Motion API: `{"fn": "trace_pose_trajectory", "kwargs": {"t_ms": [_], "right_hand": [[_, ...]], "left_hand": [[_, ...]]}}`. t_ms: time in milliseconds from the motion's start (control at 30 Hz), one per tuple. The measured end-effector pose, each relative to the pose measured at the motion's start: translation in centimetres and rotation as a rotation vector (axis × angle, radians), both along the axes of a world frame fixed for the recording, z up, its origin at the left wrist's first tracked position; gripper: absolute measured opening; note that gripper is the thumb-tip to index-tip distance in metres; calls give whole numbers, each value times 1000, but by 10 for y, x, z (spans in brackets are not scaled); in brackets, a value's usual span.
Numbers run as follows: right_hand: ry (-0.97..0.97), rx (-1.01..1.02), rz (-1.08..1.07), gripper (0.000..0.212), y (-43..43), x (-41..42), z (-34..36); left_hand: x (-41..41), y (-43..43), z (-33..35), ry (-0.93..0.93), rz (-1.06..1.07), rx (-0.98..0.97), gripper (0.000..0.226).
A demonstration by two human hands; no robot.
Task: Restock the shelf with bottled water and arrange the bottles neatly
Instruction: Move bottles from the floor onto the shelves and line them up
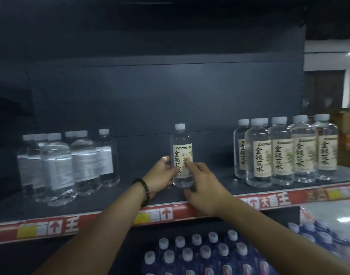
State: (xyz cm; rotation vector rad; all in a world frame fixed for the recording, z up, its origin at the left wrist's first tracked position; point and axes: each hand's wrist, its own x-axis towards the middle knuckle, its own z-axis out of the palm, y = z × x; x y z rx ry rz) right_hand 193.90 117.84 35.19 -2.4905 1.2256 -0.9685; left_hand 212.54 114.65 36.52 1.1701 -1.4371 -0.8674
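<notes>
my left grip (160,173) wraps the bottle (181,139) from its left side, fingers curled round the lower body, thumb tip up beside the label (182,152). my right grip (202,185) comes in from the front right, its index fingertip curled onto the label and the thumb low by the base. both have hold of the one bottle, and neither is spread wide. a dark bracelet (145,192) sits on the left wrist.

the bottle stands upright on the shelf (130,193), long axis vertical, white cap (180,126) on top, label facing me. it sits in the middle stretch, a little back from the front edge, directly between the two grips, so neither has to reach.

to the right, well apart, the right row (289,155) of matching bottles shows its labels to the front. to the left, also well apart, the left cluster (67,165) shows only label backs.

i judge the step in hand to be squaring this bottle's face. the next move would likely slide it sideways to join the right row. the left grip would push from behind and the right would steady the leading side. a tall upright bottle may tip if pushed high, so i would keep the hold low.

under the shelf edge runs a red strip (166,213), and below that sit blue packs (200,253).
</notes>
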Motion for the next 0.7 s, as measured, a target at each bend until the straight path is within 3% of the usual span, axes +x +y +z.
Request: {"fn": "trace_pose_trajectory", "kwargs": {"t_ms": [467, 700], "right_hand": [[-99, 127, -194, 95, -11, -79, 2], [-141, 179, -229, 69, -9, -83, 3]], "left_hand": [[-114, -45, 2, -133, -52, -29, 36], [-131, -50, 2, -167, -21, -51, 31]]}}
